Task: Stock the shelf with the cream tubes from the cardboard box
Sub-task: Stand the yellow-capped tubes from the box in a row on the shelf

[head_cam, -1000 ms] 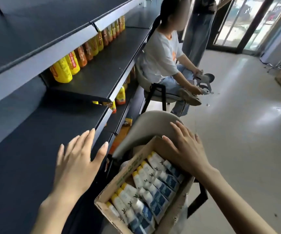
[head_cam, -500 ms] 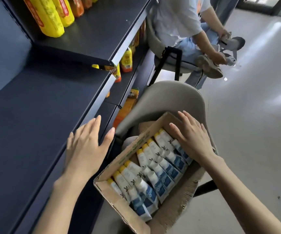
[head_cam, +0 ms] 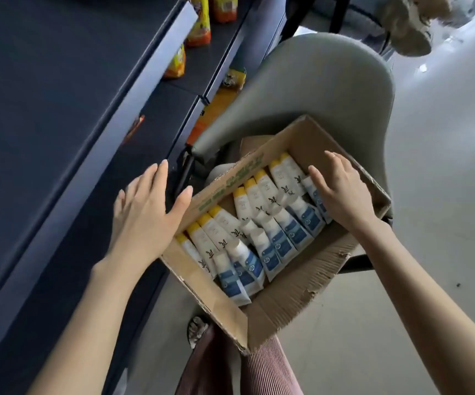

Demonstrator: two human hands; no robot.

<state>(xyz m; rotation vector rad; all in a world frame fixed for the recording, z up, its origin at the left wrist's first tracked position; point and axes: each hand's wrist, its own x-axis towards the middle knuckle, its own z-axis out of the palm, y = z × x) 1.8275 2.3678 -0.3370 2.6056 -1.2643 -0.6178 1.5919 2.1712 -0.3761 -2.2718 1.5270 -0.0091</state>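
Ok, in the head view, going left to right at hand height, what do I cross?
Dark shelf → left hand → printed side wall of the cardboard box → cream tubes → right hand → pale floor.

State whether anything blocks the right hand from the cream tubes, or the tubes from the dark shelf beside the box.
Nothing visible blocks either. The cardboard box is open-topped, and the right hand lies over the cream tubes at its far end. The shelf beside it is bare; only the left hand hovers over its edge.
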